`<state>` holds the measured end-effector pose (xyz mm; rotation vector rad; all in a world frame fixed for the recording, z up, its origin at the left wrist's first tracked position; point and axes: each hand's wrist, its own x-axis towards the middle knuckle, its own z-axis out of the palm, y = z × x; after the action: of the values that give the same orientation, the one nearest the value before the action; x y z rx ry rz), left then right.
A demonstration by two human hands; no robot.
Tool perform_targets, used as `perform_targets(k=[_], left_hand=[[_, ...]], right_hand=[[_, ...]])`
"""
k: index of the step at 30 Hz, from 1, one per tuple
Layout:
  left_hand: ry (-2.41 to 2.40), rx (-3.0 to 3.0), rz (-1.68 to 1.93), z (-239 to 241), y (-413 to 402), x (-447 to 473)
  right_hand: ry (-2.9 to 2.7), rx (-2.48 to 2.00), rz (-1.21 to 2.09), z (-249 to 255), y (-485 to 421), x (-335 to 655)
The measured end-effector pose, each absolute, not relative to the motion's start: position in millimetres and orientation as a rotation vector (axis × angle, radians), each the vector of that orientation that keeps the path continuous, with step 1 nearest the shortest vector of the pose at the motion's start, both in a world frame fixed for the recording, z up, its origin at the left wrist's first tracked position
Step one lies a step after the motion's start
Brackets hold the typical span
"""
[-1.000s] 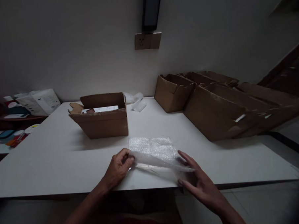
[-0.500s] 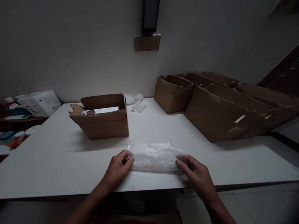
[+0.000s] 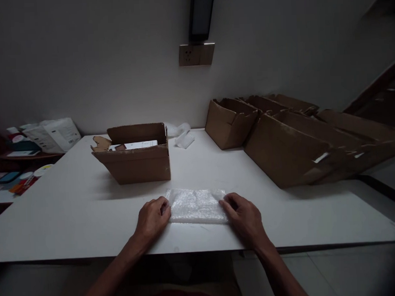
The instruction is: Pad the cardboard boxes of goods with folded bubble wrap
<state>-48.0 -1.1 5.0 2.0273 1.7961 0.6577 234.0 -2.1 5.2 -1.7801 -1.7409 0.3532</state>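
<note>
A clear sheet of bubble wrap (image 3: 196, 207) lies near the front of the white table, stretched out flat between my hands. My left hand (image 3: 154, 217) pinches its left end between thumb and curled fingers. At the right end, my right hand (image 3: 244, 215) grips the wrap the same way, thumb on top. The right edge looks folded in under the fingers. Whether anything lies inside the wrap I cannot tell. Behind and to the left stands an open cardboard box (image 3: 141, 165) with a white box (image 3: 141, 144) showing above its front wall.
Several open cardboard boxes (image 3: 283, 153) stand along the right of the table (image 3: 89, 222). Crumpled clear wrap (image 3: 184, 140) lies at the back by the wall. A side shelf on the left holds white packages (image 3: 57, 134). A socket plate (image 3: 196, 55) is on the wall.
My right hand has moved left and slightly up, bringing the right end of the bubble wrap inward. The wrap now spans a shorter width. My left hand has shifted slightly left.
</note>
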Motion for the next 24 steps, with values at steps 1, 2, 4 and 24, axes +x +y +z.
perform_targets(k=[1,2,4,24], left_hand=[[1.817,2.035,0.637,5.7,-1.0,-48.2],[1.827,2.045,0.613,6.3,-0.9,-48.2],[1.838,2.071,0.568,7.6,-0.9,-48.0],[1.765,1.866,0.812,5.8,4.3,-53.0]], right_hand=[[-1.756,-1.798,0.294,2.9,-1.4,234.7],[-1.765,-1.803,0.246,0.3,-0.7,235.9],[-1.780,-1.786,0.179,-5.1,0.8,238.7],[-1.586,-1.559,0.612,1.6,-19.8,233.7]])
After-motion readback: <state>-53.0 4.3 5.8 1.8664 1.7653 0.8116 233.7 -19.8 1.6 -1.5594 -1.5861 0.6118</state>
